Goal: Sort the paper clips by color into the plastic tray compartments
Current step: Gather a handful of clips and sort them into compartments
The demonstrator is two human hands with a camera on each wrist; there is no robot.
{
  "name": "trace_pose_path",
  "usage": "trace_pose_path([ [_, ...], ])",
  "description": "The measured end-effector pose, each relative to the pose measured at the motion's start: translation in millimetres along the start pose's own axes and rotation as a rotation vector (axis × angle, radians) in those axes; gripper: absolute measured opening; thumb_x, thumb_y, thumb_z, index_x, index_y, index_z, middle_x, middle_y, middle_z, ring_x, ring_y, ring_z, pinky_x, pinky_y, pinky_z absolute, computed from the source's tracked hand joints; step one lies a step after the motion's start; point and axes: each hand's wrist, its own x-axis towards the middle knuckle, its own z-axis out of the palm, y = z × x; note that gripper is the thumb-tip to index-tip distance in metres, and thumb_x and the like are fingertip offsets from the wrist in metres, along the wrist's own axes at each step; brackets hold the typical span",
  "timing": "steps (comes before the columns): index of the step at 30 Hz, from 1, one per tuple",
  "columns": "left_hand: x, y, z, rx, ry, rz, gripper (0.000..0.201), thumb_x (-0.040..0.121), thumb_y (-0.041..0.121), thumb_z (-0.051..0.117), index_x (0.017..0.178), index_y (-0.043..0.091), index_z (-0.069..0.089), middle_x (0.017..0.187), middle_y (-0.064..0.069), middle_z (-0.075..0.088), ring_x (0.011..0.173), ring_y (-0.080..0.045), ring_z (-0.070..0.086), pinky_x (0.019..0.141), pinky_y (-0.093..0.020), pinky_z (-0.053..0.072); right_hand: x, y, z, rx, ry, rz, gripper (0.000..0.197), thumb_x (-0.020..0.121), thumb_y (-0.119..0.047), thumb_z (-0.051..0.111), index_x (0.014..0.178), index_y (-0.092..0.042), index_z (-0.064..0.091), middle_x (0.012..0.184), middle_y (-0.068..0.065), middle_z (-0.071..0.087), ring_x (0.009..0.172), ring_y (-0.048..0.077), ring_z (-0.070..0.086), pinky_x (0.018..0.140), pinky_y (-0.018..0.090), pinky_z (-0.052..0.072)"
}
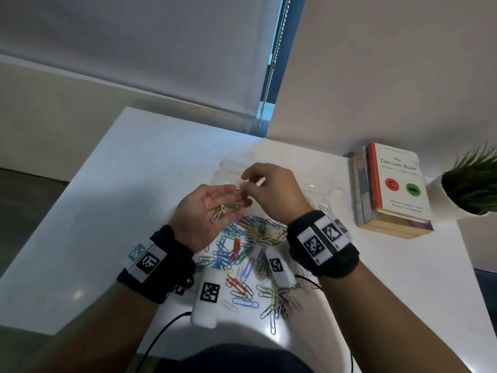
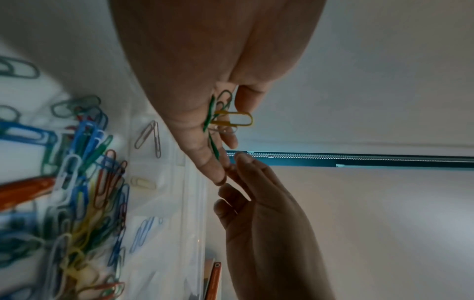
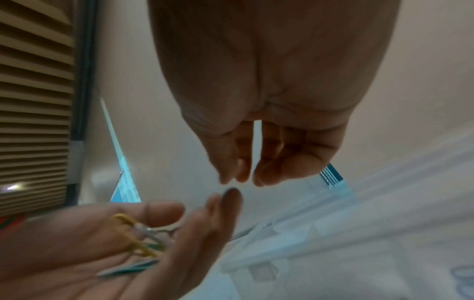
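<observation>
- Glossy white table top [image 1: 134, 168], smooth, with light reflections.
- Coloured coated-wire paper clips [image 1: 242, 254], smooth and shiny, heaped at 6 o'clock.
- Clear, glossy plastic compartment tray [image 1: 317, 189].
- Matt paper cover on the white-and-orange book [image 1: 395, 179], at 3 o'clock.
- Black cloth wristbands [image 1: 161, 267].
- Beaded metal blind chain [image 1: 274, 60], at 12 o'clock.

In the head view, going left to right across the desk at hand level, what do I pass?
Left hand cupping a few green, white and yellow paper clips → right hand, fingertips pinched at the left hand's fingertips → stack of books topped by The Decision Book → potted plant.
</observation>
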Motion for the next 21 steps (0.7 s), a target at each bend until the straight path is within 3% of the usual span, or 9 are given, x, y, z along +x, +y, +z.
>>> trace_pose_path([
  [3, 2.4, -3.2, 7.6, -0.030, -0.006, -0.028, 0.035, 0.097, 0.017, 0.035, 0.111, -0.004, 0.060, 0.103, -0.021, 0.070, 0.080, -0.027, 0.072, 0.066, -0.033, 0.059, -30.1, -2.3, -2.7, -0.074, -0.104, -0.121, 0.017, 0.081, -0.026, 0.072, 0.096, -0.019, 0.071, 0.090, -0.001, 0.060, 0.078, 0.010, 0.054, 0.072, 0.025, 0.044],
  [5, 3.1, -5.9, 13.3, -0.012, -0.011, -0.056, 0.035, 0.095, 0.012, 0.033, 0.109, -0.003, 0.061, 0.100, -0.019, 0.070, 0.076, -0.026, 0.072, 0.064, -0.033, 0.058, -39.8, 1.3, 2.9, -0.140, -0.111, -0.135, 0.019, 0.082, -0.019, 0.069, 0.100, -0.017, 0.070, 0.092, 0.003, 0.056, 0.083, 0.018, 0.056, 0.075, 0.032, 0.047],
  [8, 4.4, -9.8, 20.1, 0.034, -0.046, -0.085, 0.037, 0.090, 0.002, 0.029, 0.112, -0.003, 0.058, 0.110, -0.022, 0.065, 0.088, -0.029, 0.066, 0.075, -0.037, 0.055, -44.3, 10.4, 6.8, -0.131, -0.046, -0.100, 0.017, 0.081, -0.010, 0.067, 0.098, -0.015, 0.070, 0.090, 0.006, 0.055, 0.083, 0.024, 0.057, 0.076, 0.036, 0.048],
  [12, 6.5, -12.1, 21.2, 0.059, -0.080, -0.132, 0.042, 0.086, -0.001, 0.029, 0.117, -0.003, 0.058, 0.115, -0.023, 0.066, 0.110, -0.033, 0.060, 0.080, -0.038, 0.054, -50.9, 18.7, 4.4, -0.111, 0.014, -0.053, 0.013, 0.085, -0.012, 0.066, 0.097, -0.015, 0.070, 0.089, 0.005, 0.059, 0.083, 0.021, 0.057, 0.075, 0.035, 0.047],
  [14, 6.6, -13.1, 21.7, 0.088, -0.086, -0.140, 0.042, 0.088, 0.002, 0.029, 0.117, -0.001, 0.059, 0.114, -0.023, 0.067, 0.106, -0.033, 0.062, 0.082, -0.039, 0.054, -53.8, 20.3, 4.0, -0.123, 0.002, -0.027, 0.012, 0.086, -0.015, 0.066, 0.098, -0.015, 0.069, 0.091, 0.005, 0.059, 0.083, 0.019, 0.055, 0.074, 0.030, 0.043],
  [17, 5.9, -15.8, 23.7, 0.148, -0.062, -0.147, 0.037, 0.093, 0.010, 0.034, 0.117, 0.001, 0.061, 0.114, -0.023, 0.067, 0.103, -0.031, 0.064, 0.084, -0.040, 0.054, -54.6, 23.7, 4.3, -0.133, -0.031, -0.008, 0.007, 0.085, -0.014, 0.065, 0.083, -0.020, 0.062, 0.087, 0.005, 0.059, 0.079, 0.018, 0.053, 0.066, 0.026, 0.034],
  [21, 5.0, -19.5, 25.9, 0.114, -0.033, -0.179, 0.036, 0.096, 0.014, 0.035, 0.116, -0.001, 0.062, 0.116, -0.026, 0.062, 0.101, -0.033, 0.064, 0.072, -0.039, 0.059, -56.4, 26.0, 0.1, -0.132, -0.002, 0.000, 0.010, 0.090, -0.013, 0.055, 0.082, -0.011, 0.062, 0.078, 0.006, 0.064, 0.072, 0.020, 0.056, 0.065, 0.032, 0.042],
])
